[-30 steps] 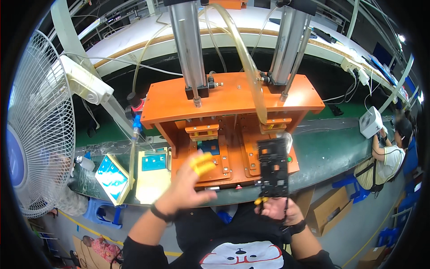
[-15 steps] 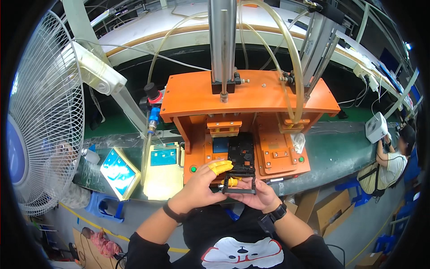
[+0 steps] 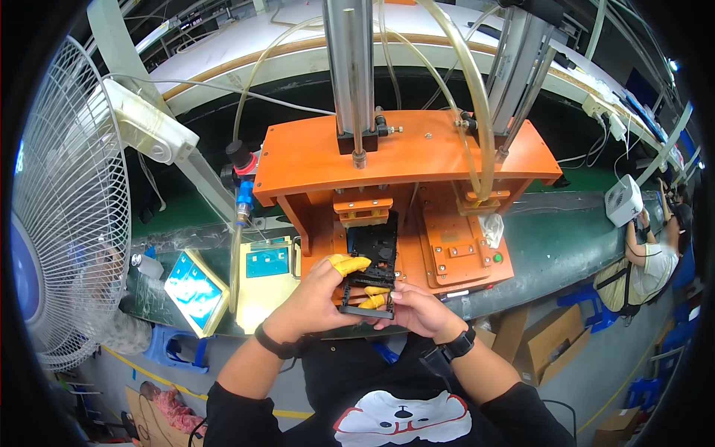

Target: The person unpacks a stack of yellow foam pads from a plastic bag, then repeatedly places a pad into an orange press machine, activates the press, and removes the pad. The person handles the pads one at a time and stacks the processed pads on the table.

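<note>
Both hands hold a black open-framed electronic housing (image 3: 375, 243) in front of the orange press (image 3: 410, 149). Its far part is filled with dark components, while the near end is an open rectangle. My left hand (image 3: 316, 294) is closed on the left side, a yellow-covered finger lying across the top. My right hand (image 3: 423, 309) grips the near right corner between thumb and fingers. More yellow finger covers show through the opening; which hand they belong to, I cannot tell. The far end of the housing reaches toward the press's left head (image 3: 363, 208), apart from its underside as far as I can see.
Blue-faced panels (image 3: 195, 290) and a cream board with a blue plate (image 3: 267, 262) lie left of the press. A large fan (image 3: 74, 201) stands far left. The right fixture (image 3: 458, 257) sits beside my work. Far right, another person (image 3: 655, 268) sits near a small white fan (image 3: 624, 201).
Both hands and the housing have shifted slightly left in the picture, and the housing now covers the blue pad on the fixture. The whole view has also moved a little.
</note>
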